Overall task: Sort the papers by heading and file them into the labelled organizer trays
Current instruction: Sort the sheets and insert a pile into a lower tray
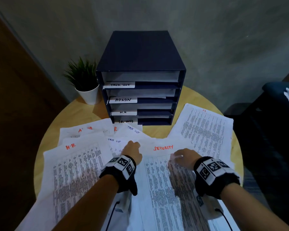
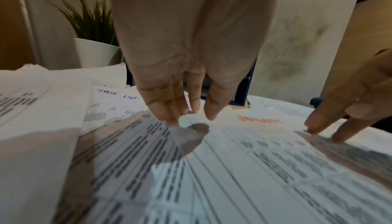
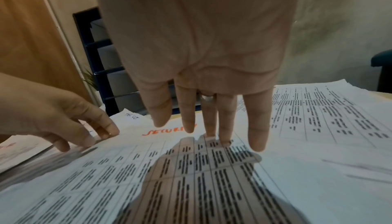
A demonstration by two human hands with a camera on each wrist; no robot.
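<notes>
Two hands hover low over a sheet headed SECURITY [image 1: 163, 165], which lies in front of the dark blue organizer [image 1: 140, 77] on a round wooden table [image 1: 158, 130]. The left hand [image 1: 132, 150] has its fingers straight and a little apart, tips touching the sheet's upper left edge; the right hand [image 1: 183, 156] is also spread flat, fingertips [image 3: 224, 137] resting on the printed columns under the red heading, gripping nothing. Four trays in the organizer carry white labels reading TASK LIST, ADMIN, H.R and SECURITY from top to bottom, and pale sheets show inside them. Left of the SECURITY sheet, still in front of the organizer, overlap an H.R sheet [image 1: 77, 164], two TASK LIST sheets [image 1: 117, 142] and an ADMIN sheet [image 1: 85, 130]; another H.R sheet [image 1: 205, 129] lies to the organizer's front right. Beside the organizer's left wall stands a potted plant [image 1: 85, 82].
</notes>
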